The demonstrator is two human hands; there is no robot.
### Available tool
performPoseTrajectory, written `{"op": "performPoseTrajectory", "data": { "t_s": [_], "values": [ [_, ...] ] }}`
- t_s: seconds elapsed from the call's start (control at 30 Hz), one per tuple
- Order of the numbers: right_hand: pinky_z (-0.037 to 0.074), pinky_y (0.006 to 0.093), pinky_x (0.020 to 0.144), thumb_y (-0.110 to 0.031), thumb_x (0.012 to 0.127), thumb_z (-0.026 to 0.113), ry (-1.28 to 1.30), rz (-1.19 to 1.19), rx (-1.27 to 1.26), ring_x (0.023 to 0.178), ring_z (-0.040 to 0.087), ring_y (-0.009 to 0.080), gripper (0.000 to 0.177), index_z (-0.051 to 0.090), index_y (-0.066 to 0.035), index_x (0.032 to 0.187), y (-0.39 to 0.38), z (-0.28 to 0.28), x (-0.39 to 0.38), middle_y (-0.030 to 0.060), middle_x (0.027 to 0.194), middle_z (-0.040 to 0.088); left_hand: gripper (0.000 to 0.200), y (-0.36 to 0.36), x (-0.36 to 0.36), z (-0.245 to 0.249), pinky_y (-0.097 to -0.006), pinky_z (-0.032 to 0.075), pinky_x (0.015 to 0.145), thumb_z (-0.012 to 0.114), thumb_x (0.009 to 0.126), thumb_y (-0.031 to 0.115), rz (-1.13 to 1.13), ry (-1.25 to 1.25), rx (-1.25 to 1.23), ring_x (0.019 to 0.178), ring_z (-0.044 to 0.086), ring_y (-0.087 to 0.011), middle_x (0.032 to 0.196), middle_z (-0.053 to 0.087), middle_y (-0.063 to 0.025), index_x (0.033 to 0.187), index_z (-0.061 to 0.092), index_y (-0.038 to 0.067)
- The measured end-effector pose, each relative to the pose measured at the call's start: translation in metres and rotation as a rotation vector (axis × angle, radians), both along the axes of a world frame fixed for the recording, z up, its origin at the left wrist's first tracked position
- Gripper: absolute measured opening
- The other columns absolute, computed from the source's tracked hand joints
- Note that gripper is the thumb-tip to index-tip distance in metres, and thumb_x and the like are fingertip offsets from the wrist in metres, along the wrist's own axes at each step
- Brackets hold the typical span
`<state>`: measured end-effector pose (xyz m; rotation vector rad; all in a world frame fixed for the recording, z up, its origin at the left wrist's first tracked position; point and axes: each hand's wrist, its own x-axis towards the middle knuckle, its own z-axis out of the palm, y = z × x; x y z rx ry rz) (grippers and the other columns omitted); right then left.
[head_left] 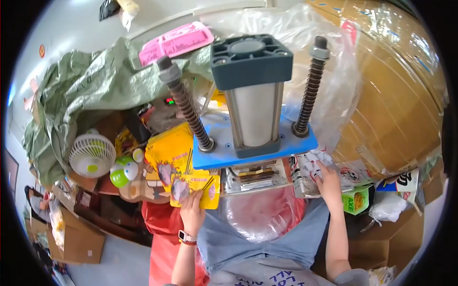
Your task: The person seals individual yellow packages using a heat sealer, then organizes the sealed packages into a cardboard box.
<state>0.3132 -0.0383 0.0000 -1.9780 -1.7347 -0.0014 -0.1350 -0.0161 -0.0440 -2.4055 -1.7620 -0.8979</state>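
My left hand (192, 213) holds a yellow printed packet (195, 189) flat, just left of the press. A stack of the same yellow packets (168, 153) stands behind it. My right hand (328, 183) rests on a clear packet with white pieces (312, 164) at the right side of the press. The press (252, 95) has a grey block on a metal cylinder, two sprung posts and a blue plate (253, 150). Under the plate lies a foil-coloured packet (255, 177).
A large taped cardboard box (396, 90) fills the right. A green woven sack (90, 90) and a pink tray (176, 42) lie behind. A small white fan (92, 155) and a green-white toy (123, 170) sit left. A green box (357, 200) is beside my right wrist.
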Motion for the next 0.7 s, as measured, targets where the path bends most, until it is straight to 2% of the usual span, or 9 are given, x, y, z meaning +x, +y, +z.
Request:
{"op": "performPoseTrajectory", "data": {
  "t_s": [0.03,0.17,0.27,0.33,0.37,0.4,0.5,0.63,0.7],
  "values": [
    [0.048,0.0462,0.084,-0.004,0.081,0.066,-0.017,0.018,-0.017,0.098,0.061,0.0359,0.041,0.062,-0.007,0.121,0.000,-0.001,0.003,0.0178,0.108,0.064,0.051,-0.002,0.001,0.001,-0.0402,0.051,0.095,0.061,0.069,-0.006,-0.010,0.005,0.056,0.111,0.063,-0.0323,0.118,0.067,-0.0131,0.119,0.064,0.004],
    [0.046,0.0422,0.084,-0.004,0.086,0.066,0.129,-0.021,0.238,0.093,0.058,0.0336,0.036,0.061,-0.003,0.122,-0.002,0.009,-0.012,0.0176,0.105,0.063,0.038,-0.005,0.006,0.013,-0.0371,0.056,0.083,0.060,0.072,-0.007,-0.009,-0.052,0.034,0.097,0.069,-0.0306,0.109,0.071,-0.0136,0.108,0.069,0.002],
    [0.050,0.0342,0.082,-0.002,0.087,0.066,0.549,0.076,0.403,0.092,0.061,0.0241,0.028,0.063,0.001,0.115,-0.040,0.040,-0.043,0.0149,0.110,0.066,0.024,-0.019,0.029,0.037,-0.0259,0.049,0.063,0.073,0.077,-0.006,0.065,-0.467,0.004,0.071,0.067,-0.0146,0.085,0.073,-0.0138,0.101,0.074,0.001],
    [0.053,0.0343,0.079,0.001,0.087,0.066,0.657,0.327,0.446,0.089,0.065,0.0236,0.020,0.064,0.002,0.107,-0.064,0.059,-0.069,0.0148,0.108,0.066,0.027,-0.037,0.050,0.051,-0.0249,0.047,0.061,0.073,0.077,-0.006,0.076,-0.516,-0.003,0.068,0.063,-0.0106,0.087,0.073,-0.0123,0.103,0.073,0.002],
    [0.055,0.0359,0.079,0.002,0.086,0.067,0.617,0.489,0.440,0.087,0.066,0.0243,0.017,0.065,0.001,0.102,-0.070,0.067,-0.083,0.0149,0.107,0.067,0.030,-0.044,0.063,0.058,-0.0264,0.050,0.064,0.071,0.074,-0.010,0.048,-0.494,0.015,0.074,0.068,-0.0158,0.090,0.073,-0.0114,0.101,0.073,0.002],
    [0.056,0.0403,0.084,0.000,0.082,0.074,0.813,0.564,0.454,0.089,0.069,0.0262,0.015,0.065,-0.001,0.094,-0.071,0.061,-0.106,0.0142,0.104,0.068,0.031,-0.047,0.073,0.064,-0.0279,0.051,0.068,0.069,0.071,-0.011,-0.031,-0.409,0.036,0.079,0.070,-0.0197,0.091,0.074,-0.0108,0.099,0.073,0.002],
    [0.058,0.0399,0.083,-0.002,0.075,0.078,0.317,0.816,0.466,0.099,0.068,0.0282,0.026,0.069,-0.002,0.100,-0.040,0.054,-0.124,0.0136,0.109,0.068,0.028,-0.057,0.091,0.084,-0.0333,0.056,0.079,0.067,0.066,-0.009,-0.194,-0.255,0.049,0.093,0.072,-0.0288,0.093,0.074,-0.0097,0.092,0.071,0.002],
    [0.057,0.0365,0.085,-0.002,0.075,0.077,0.389,1.047,0.405,0.098,0.068,0.0253,0.025,0.071,-0.002,0.099,-0.046,0.077,-0.115,0.0106,0.104,0.071,0.027,-0.068,0.093,0.111,-0.0338,0.058,0.078,0.072,0.070,-0.001,-0.475,-0.311,-0.051,0.090,0.072,-0.0243,0.097,0.074,-0.0075,0.097,0.072,0.004],
    [0.054,0.0390,0.087,-0.008,0.081,0.072,0.682,1.158,0.290,0.104,0.065,0.0248,0.034,0.067,-0.002,0.114,-0.047,0.075,-0.114,0.0092,0.116,0.066,0.025,-0.065,0.095,0.109,-0.0328,0.059,0.077,0.078,0.074,0.009,-0.536,-0.373,-0.196,0.087,0.073,-0.0245,0.097,0.075,-0.0086,0.099,0.073,0.005]
  ]
}}
